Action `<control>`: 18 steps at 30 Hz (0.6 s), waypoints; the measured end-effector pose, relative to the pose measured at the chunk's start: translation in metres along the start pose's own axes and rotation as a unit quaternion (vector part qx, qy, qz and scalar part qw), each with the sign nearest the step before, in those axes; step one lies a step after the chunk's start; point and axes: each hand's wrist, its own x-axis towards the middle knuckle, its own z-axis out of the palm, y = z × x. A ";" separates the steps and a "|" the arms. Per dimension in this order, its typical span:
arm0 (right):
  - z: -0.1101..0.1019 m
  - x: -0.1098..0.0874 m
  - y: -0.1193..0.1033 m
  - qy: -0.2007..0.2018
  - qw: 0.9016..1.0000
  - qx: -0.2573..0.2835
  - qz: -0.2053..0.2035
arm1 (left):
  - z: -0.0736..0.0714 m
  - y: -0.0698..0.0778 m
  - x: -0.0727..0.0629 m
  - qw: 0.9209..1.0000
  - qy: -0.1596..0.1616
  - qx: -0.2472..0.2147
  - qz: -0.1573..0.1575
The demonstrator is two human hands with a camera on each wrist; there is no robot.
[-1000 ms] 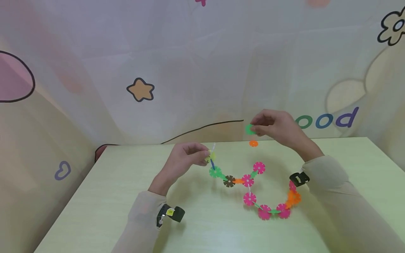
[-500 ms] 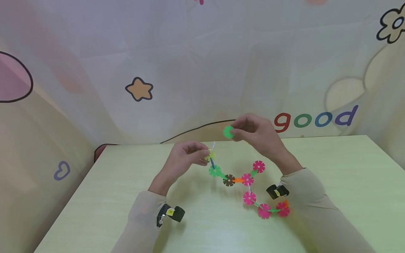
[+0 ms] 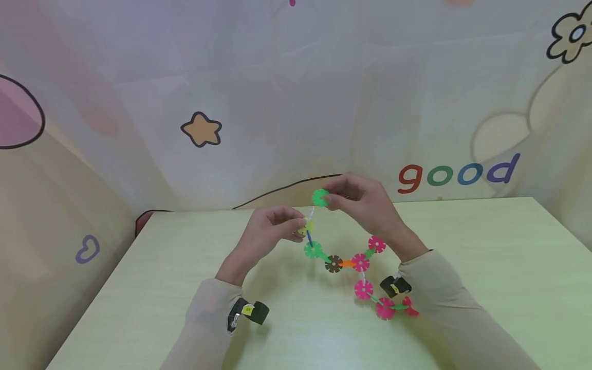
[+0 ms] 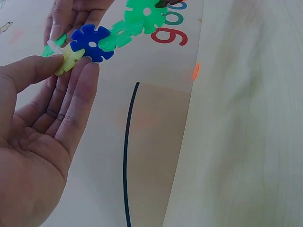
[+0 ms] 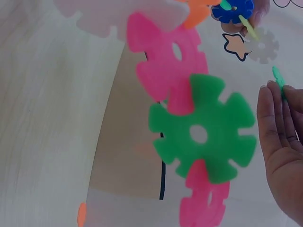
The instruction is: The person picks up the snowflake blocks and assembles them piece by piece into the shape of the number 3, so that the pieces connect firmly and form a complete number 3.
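My left hand pinches a yellow notched snowflake disc near one end of a long chain of interlocked plastic discs. A whitish see-through disc is slotted into the yellow one and points up. A blue disc follows, then a green disc, a brown disc and several pink discs, with a branch ending in a pink disc. My right hand pinches a loose green disc between thumb and fingers, right at the whitish disc's upper edge. The right forearm hides the chain's far end.
A small orange disc lies by the back edge of the pale table, hidden behind the right hand in the head view. A printed cloth hangs behind the table.
My right hand has moved left and slightly down with the green disc, from over the table's back edge to the whitish disc. The left hand has kept its place on the yellow disc.
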 end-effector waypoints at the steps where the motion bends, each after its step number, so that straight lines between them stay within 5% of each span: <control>1: 0.001 0.000 0.000 0.000 1.000 0.000 0.000 | 0.000 0.000 0.000 1.000 0.000 0.002 0.000; 18: 0.008 0.000 0.001 -0.011 1.000 0.001 -0.002 | -0.001 -0.001 0.001 1.000 0.001 0.020 0.005</control>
